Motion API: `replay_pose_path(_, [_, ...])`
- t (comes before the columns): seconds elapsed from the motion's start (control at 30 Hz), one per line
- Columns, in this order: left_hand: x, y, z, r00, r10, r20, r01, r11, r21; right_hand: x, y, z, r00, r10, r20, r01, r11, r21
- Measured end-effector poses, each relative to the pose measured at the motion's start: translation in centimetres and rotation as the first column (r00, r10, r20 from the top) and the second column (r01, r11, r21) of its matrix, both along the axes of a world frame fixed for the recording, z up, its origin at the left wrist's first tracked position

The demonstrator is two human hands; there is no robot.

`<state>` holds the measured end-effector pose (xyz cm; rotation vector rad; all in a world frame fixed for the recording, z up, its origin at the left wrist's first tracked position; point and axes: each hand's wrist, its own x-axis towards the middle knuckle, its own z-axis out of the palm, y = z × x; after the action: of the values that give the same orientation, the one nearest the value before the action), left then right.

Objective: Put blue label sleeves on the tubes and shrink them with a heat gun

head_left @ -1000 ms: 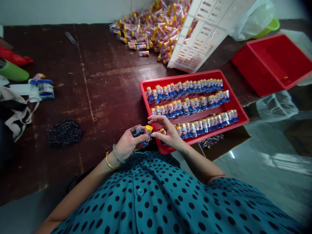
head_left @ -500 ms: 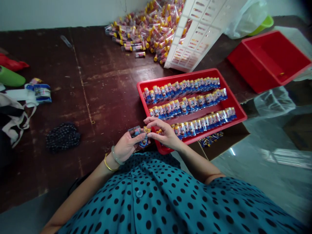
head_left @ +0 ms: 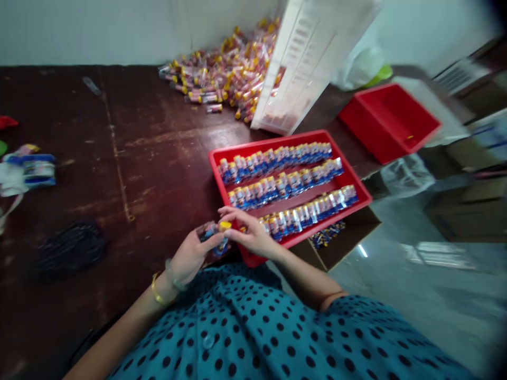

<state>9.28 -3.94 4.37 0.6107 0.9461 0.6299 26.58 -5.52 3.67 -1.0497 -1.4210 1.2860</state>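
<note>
My left hand (head_left: 192, 252) is closed around a small tube with a yellow cap (head_left: 223, 236) and a blue label, plus some folded blue labels by my thumb. My right hand (head_left: 250, 234) pinches the same tube near its cap, fingers curled. Both hands meet just in front of the near left corner of a red tray (head_left: 216, 156). In the tray lie three rows of labelled yellow-capped tubes (head_left: 277, 184). The picture is blurred by motion.
A heap of unlabelled tubes (head_left: 222, 79) lies at the back by a tilted white crate (head_left: 301, 58). An empty red bin (head_left: 388, 121) stands to the right, a cardboard box (head_left: 336, 243) below the tray. A dark pile (head_left: 69, 248) and label rolls (head_left: 34, 170) lie left.
The view has swung and tilted, shifting everything left and down. My hands stay together on the tube; my right fingers have closed further over its cap.
</note>
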Motion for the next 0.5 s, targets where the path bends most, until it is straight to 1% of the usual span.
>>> replay_pose_path(0.07, [0.3,0.0,0.3,1.000,-0.019,-0.022,0.017,0.997,-0.073,0.0,0.2,0.0,0.997,-0.016,-0.077,0.010,0.997,-0.077])
replay_pose_path(0.1, [0.4,0.0,0.4,0.999,-0.022,-0.024,0.020,0.995,-0.102,0.4,0.6,0.0,0.992,-0.045,-0.115,0.030,0.991,-0.127])
replay_pose_path(0.17, [0.5,0.1,0.5,0.999,-0.024,-0.028,0.020,0.991,-0.129,2.4,1.5,0.3,0.980,-0.142,-0.139,0.114,0.975,-0.190])
replay_pose_path(0.2, [0.5,0.3,0.5,0.999,-0.021,-0.032,0.017,0.991,-0.129,4.0,2.1,0.7,0.971,-0.208,-0.116,0.184,0.965,-0.186])
replay_pose_path(0.23, [0.4,0.4,0.5,0.999,-0.017,-0.038,0.013,0.992,-0.127,5.9,2.7,1.1,0.956,-0.285,-0.067,0.272,0.950,-0.153])
replay_pose_path(0.27, [0.2,0.5,0.4,0.999,-0.013,-0.042,0.008,0.993,-0.122,8.2,3.2,1.4,0.927,-0.374,0.003,0.373,0.923,-0.098])
replay_pose_path(0.3, [0.0,0.6,0.2,0.999,-0.008,-0.045,0.003,0.994,-0.113,10.7,3.8,1.7,0.882,-0.462,0.095,0.467,0.884,-0.030])
replay_pose_path(0.33, [-0.3,0.6,0.0,0.999,-0.008,-0.045,0.003,0.995,-0.104,13.1,4.3,1.7,0.805,-0.553,0.213,0.556,0.829,0.051])
replay_pose_path(0.37, [-0.6,0.6,-0.3,0.999,-0.011,-0.044,0.007,0.996,-0.092,15.5,4.7,1.6,0.696,-0.625,0.354,0.628,0.769,0.124])
replay_pose_path(0.4, [-1.0,0.6,-0.6,0.999,-0.018,-0.045,0.014,0.996,-0.083,17.6,5.2,1.3,0.567,-0.656,0.498,0.667,0.721,0.191])
replay_pose_path(0.43, [-1.4,0.5,-0.9,0.999,-0.027,-0.046,0.024,0.997,-0.079,19.3,5.8,0.9,0.457,-0.630,0.628,0.662,0.712,0.233])
replay_pose_path(0.47, [-1.7,0.4,-1.3,0.998,-0.036,-0.048,0.032,0.996,-0.079,20.5,6.4,0.5,0.381,-0.597,0.706,0.649,0.717,0.256])
replay_pose_path(0.5, [-2.0,0.3,-1.6,0.998,-0.040,-0.052,0.036,0.996,-0.082,21.2,7.2,0.2,0.337,-0.585,0.737,0.637,0.719,0.279])
